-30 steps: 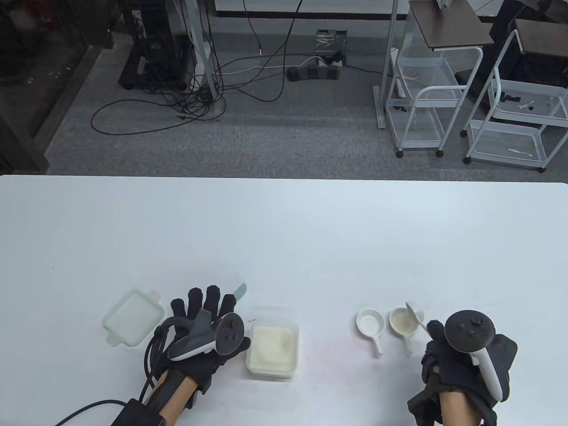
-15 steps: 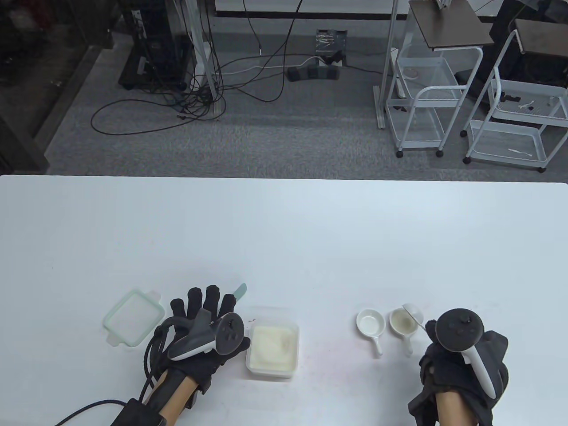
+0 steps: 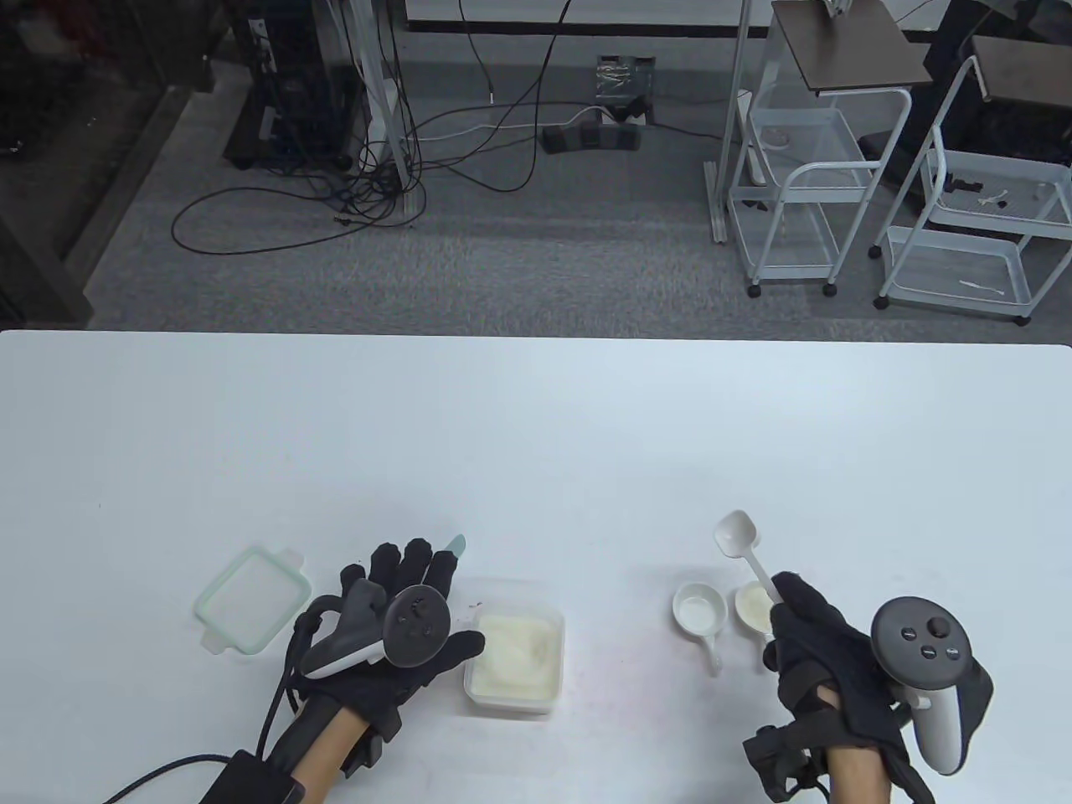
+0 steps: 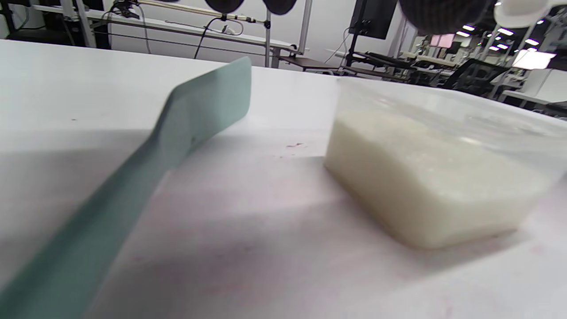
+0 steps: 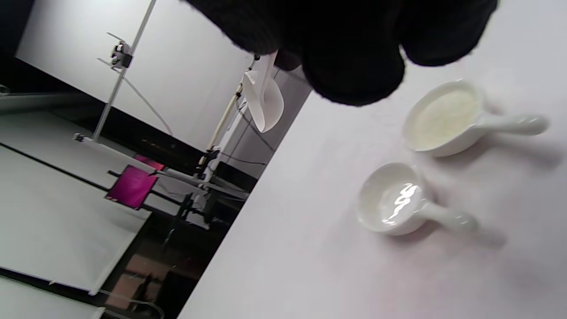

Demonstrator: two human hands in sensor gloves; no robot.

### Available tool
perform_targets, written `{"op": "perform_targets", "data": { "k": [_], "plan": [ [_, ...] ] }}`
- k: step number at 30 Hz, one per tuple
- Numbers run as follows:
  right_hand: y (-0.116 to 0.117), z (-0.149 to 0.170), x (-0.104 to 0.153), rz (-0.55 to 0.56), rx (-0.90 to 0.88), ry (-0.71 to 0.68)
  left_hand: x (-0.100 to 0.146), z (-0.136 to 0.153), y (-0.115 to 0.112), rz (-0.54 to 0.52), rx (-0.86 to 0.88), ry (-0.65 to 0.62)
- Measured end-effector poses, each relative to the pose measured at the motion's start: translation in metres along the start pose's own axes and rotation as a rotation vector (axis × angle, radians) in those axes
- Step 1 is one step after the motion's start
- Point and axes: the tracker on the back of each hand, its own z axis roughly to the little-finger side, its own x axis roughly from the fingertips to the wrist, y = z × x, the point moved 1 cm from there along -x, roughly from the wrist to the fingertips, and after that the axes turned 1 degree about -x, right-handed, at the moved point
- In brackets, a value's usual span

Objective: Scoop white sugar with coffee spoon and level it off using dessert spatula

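A clear tub of white sugar [image 3: 513, 657] stands near the front of the table and also shows in the left wrist view [image 4: 425, 177]. My left hand [image 3: 394, 624] lies to the left of the tub, fingers stretched flat over a pale green dessert spatula [image 3: 455, 546] that rests on the table [image 4: 195, 119]. My right hand [image 3: 816, 649] grips the handle of a white coffee spoon [image 3: 737, 532]. Its empty bowl is raised beyond two small handled dishes and shows in the right wrist view [image 5: 266, 104]. The right dish [image 3: 756, 605] [image 5: 443, 117] holds sugar. The left dish [image 3: 698, 607] [image 5: 396, 204] is bare.
The tub's green-rimmed lid [image 3: 251, 610] lies on the table to the left of my left hand. A glove cable [image 3: 159, 770] runs off the front edge at the left. The white table [image 3: 536, 435] stretches far back behind everything.
My right hand has turned and lifted the spoon off the right dish, so its bowl now points up and away. My left hand has rolled slightly right; the spatula tip has not moved.
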Motion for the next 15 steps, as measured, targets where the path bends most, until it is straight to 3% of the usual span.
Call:
{"op": "perform_targets", "data": {
  "k": [3,6,15],
  "plan": [
    [0.017,-0.018,0.000,-0.109,0.039,-0.161,-0.003,-0.008,-0.006,-0.019,0.063,-0.102],
    [0.040,-0.036,0.002,-0.207,0.199,-0.277,-0.004,-0.015,-0.010,-0.052,0.054,-0.167],
    [0.113,-0.059,0.012,-0.362,0.613,-0.410,-0.012,-0.024,-0.026,-0.001,0.085,-0.183]
  ]
}}
